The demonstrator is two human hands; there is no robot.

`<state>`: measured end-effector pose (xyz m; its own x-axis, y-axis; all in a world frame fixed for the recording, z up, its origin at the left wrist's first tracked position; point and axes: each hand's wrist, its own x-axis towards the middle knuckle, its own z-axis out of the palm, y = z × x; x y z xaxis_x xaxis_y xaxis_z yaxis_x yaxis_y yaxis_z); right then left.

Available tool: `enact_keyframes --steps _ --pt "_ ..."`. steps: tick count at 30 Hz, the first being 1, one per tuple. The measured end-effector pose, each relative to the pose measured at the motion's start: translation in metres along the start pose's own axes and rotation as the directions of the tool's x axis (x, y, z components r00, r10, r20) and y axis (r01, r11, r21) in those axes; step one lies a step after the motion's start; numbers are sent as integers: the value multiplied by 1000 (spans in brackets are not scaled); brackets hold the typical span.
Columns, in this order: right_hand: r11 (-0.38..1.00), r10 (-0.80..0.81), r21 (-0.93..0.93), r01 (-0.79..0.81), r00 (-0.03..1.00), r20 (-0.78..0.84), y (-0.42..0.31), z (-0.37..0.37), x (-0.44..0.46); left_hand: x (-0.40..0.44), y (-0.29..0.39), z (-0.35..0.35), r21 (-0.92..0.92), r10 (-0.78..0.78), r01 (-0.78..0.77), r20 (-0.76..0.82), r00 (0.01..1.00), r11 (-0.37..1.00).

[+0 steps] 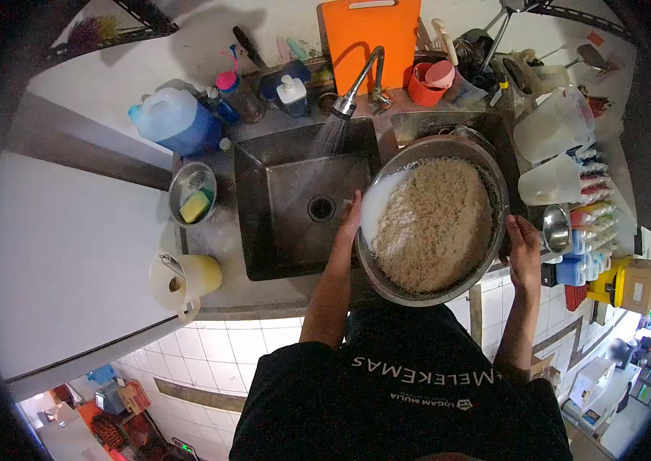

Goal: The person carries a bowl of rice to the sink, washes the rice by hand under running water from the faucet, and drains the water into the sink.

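A large round metal bowl (499, 265) holds pale grains (440, 223) with cloudy white liquid (384, 201) at its left side. My left hand (353, 215) grips the bowl's left rim, and my right hand (523, 244) grips its right rim. The bowl is tilted a little, in front of my body and over the right-hand basin. To its left is a dark metal sink basin (279, 223) with a round drain. Water (331, 137) sprays into that basin from the faucet (344, 105).
An orange board (371, 46) stands behind the faucet. A blue jug (179, 123), a small bowl with a sponge (193, 201) and a yellowish pitcher (198, 275) line the left side. Red cups (427, 84), clear pitchers (552, 127) and a metal bowl (556, 228) stand right.
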<state>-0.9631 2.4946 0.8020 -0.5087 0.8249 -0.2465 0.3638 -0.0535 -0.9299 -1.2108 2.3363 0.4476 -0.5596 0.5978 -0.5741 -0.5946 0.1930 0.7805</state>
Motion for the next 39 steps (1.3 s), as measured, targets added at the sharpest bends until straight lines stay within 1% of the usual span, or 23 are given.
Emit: enact_keyframes --steps 2,3,5,6,8,13,15,17,18,21,23,24,25,26,27,28,29,30,32,33,35,36,39 --pt "1000 5 -4 -5 1000 -4 1 0 0 -21 32 7 177 -119 118 -10 993 977" --pt "1000 13 -8 -13 1000 -8 1 0 0 -22 30 8 176 -118 118 -10 993 977" --pt "1000 7 -15 -7 1000 5 0 0 0 -16 11 7 -4 18 -18 11 1000 1000" --pt "1000 1 -22 -1 1000 17 -2 0 0 3 -8 1 -5 18 -18 11 1000 1000" --pt "1000 4 -17 -4 1000 9 -3 2 -1 47 -50 -15 -154 -65 89 151 986 984" --pt "1000 3 -10 -3 1000 1 -1 1 0 63 -69 -25 -124 -18 43 194 981 991" --pt "1000 14 -10 -14 1000 0 -3 1 -1 47 -53 -19 -116 -8 32 208 978 993" --pt "1000 13 -16 -13 1000 8 0 1 0 -5 1 0 -164 -112 151 225 968 975" --pt "1000 12 -22 -11 1000 18 1 1 0 -1 -3 -1 -163 -112 151 226 968 975" --pt "1000 1 -24 -1 1000 20 1 2 0 39 -47 -13 -150 -47 68 137 989 986" --pt "1000 4 -22 -3 1000 22 -1 2 0 38 -44 -11 -136 -3 14 78 997 991" --pt "1000 5 -20 -4 1000 24 -1 2 -1 37 -43 -11 -134 -4 14 79 997 991" --pt "1000 5 -20 -5 1000 22 -1 3 -1 3 -4 0 24 -34 34 -12 999 999" --pt "1000 6 -22 -6 1000 7 -2 4 -1 -17 20 7 180 -49 67 -106 993 981" --pt "1000 8 -24 -8 1000 -8 -2 5 -2 -8 7 3 182 -49 67 -104 993 981" --pt "1000 9 -23 -9 1000 -10 -3 6 -2 9 -15 -6 113 -28 32 -32 999 993" --pt "1000 3 -13 -3 1000 -7 -4 6 -3 13 -21 -8 41 -2 0 38 999 999" --pt "1000 -3 -2 3 1000 -4 -5 6 -3 16 -26 -9 42 -2 0 39 999 999" --pt "1000 2 1 -2 1000 4 -3 5 -2 15 -28 -6 -105 -46 55 82 996 993" --pt "1000 6 3 -6 1000 13 -3 5 -2 18 -29 -8 -105 -47 55 81 996 993" --pt "1000 12 2 -12 1000 15 -4 5 -3 34 -43 -17 -47 -148 151 63 987 987" --pt "1000 17 0 -17 1000 17 -5 6 -3 37 -44 -18 -47 -148 151 63 987 987" --pt "1000 -2 -1 2 1000 9 -6 9 -4 23 -22 -13 135 -125 123 9 992 983"
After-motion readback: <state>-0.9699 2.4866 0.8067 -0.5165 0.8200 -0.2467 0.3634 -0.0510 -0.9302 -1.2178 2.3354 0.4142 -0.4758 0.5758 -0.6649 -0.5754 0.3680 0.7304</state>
